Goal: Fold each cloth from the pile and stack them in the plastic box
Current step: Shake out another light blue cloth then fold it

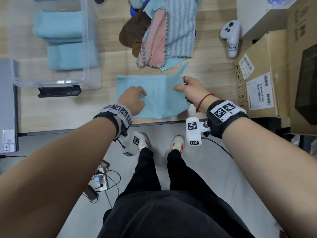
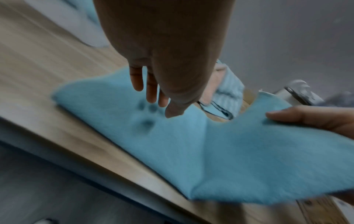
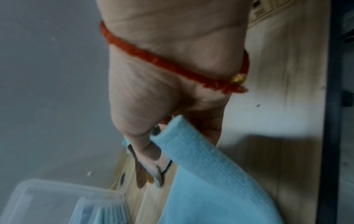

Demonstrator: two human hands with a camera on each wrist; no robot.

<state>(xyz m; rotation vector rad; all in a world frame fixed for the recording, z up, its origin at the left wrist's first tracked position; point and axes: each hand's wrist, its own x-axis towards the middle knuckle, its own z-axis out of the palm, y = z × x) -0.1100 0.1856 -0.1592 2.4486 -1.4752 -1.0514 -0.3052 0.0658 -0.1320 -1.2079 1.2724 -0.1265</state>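
Note:
A light blue cloth (image 1: 159, 100) lies spread near the table's front edge. My right hand (image 1: 183, 86) pinches its right edge and holds that side lifted off the table, thumb on top (image 2: 298, 118); in the right wrist view the rolled edge of the cloth (image 3: 193, 148) runs out of the hand (image 3: 159, 130). My left hand (image 1: 137, 97) hovers over the cloth's left half (image 2: 118, 115), fingers (image 2: 151, 91) straight and just above the fabric. The pile (image 1: 159, 31) of pink, brown and striped blue cloths lies behind. The clear plastic box (image 1: 85, 54) at the far left holds folded blue cloths (image 1: 65, 28).
A white controller (image 1: 230, 36) and cardboard boxes (image 1: 260, 74) stand to the right. A black device (image 1: 59, 91) lies in front of the box, a grey unit (image 1: 7, 105) at the left edge. The table's front edge (image 1: 154, 121) runs just below the cloth.

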